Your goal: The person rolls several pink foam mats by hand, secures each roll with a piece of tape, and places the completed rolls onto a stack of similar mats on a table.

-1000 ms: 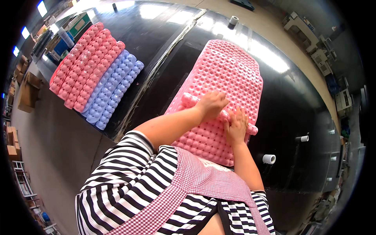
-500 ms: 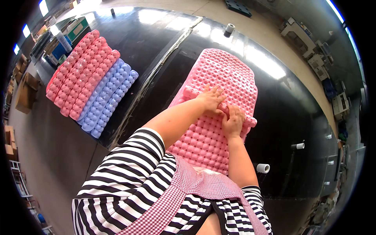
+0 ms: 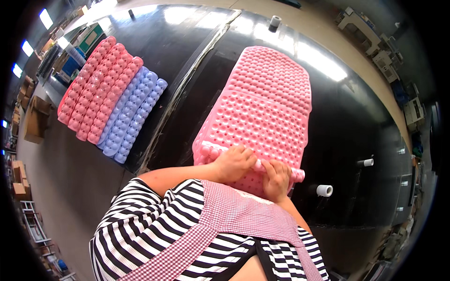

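1. Pink and bubbled, the rolled end (image 3: 298, 176) of a mat lies crosswise near the table's (image 3: 347, 136) near edge; the left hand (image 3: 235, 164) grasps it, fingers curled over the top.
2. Just beside it, the right hand (image 3: 276, 179) grips the same roll with bent fingers.
3. Beyond both hands, the pink mat (image 3: 260, 112) spreads toward the table's far edge.
4. Across a pale seam (image 3: 187, 77), toward the table's near left corner, pink rolls (image 3: 99, 89) lie beside blue rolls (image 3: 135, 117).
5. One white cylinder (image 3: 275, 21) stands by the far edge.
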`<action>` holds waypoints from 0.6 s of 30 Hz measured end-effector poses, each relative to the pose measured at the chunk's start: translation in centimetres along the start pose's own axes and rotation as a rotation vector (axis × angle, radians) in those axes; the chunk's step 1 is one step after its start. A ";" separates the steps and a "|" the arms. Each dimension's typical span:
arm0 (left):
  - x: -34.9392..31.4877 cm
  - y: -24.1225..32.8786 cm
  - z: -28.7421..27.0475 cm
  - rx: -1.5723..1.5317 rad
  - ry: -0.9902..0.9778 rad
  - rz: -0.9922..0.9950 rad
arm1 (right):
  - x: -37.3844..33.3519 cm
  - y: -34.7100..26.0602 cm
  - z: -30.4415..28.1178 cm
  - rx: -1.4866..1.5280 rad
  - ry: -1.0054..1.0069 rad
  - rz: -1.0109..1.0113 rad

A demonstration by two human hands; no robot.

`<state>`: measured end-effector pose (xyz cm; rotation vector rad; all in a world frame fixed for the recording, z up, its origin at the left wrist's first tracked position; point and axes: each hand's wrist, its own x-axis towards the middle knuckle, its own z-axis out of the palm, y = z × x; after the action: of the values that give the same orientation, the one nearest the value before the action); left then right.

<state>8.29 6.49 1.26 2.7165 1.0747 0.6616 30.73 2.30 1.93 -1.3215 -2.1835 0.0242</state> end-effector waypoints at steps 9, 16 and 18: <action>5.2 -3.0 -0.4 0.071 0.211 0.016 | 7.2 4.3 2.2 -0.188 -0.067 -0.025; 4.9 -1.4 2.2 0.226 0.193 -0.057 | 13.0 8.0 3.9 -0.249 0.152 0.025; 6.6 -3.3 2.9 0.160 0.017 -0.115 | 13.2 8.2 3.7 -0.138 0.266 0.048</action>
<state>11.83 13.41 0.02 2.7580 1.3308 0.6059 31.07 18.22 2.56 -1.3668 -1.9571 -0.2728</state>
